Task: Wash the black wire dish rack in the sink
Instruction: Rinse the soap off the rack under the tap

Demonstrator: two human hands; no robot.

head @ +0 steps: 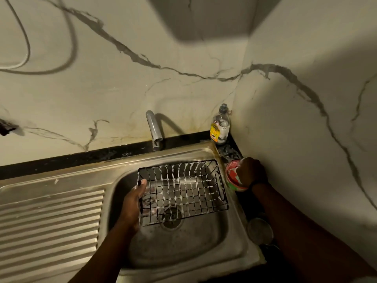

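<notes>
black wire dish rack (183, 190) is sitting inside the steel sink (234, 237) basin, tilted a bit, white suds clinging along most of its wires. through the rack floor the round drain (171, 219) is showing (partly covered by the wires).

left hand (133, 203) is gripping the rack's left end, fingers curled around the rim wire with the thumb lying along the top edge. the hand is closed on the rack.

right hand (250, 172) is reaching to the counter ledge right of the sink, resting over a small red and green tub (232, 176). fingers are bunched down into the tub's open top; can't tell what they are pinching, if anything, or what is in the tub. a dark band is sitting at that wrist.

clear dish soap bottle (220, 125) with a yellow label is standing upright in the back corner, behind the tub and well apart from the rack; it is looking nearly empty. tap (154, 130) is hanging over the back rim of the sink, no stream visible. round metal lid or container (260, 231) is lying on the dark counter near the sink's right rim, contents unclear. ridged drainboard (51, 221) is running left of the basin.
</notes>
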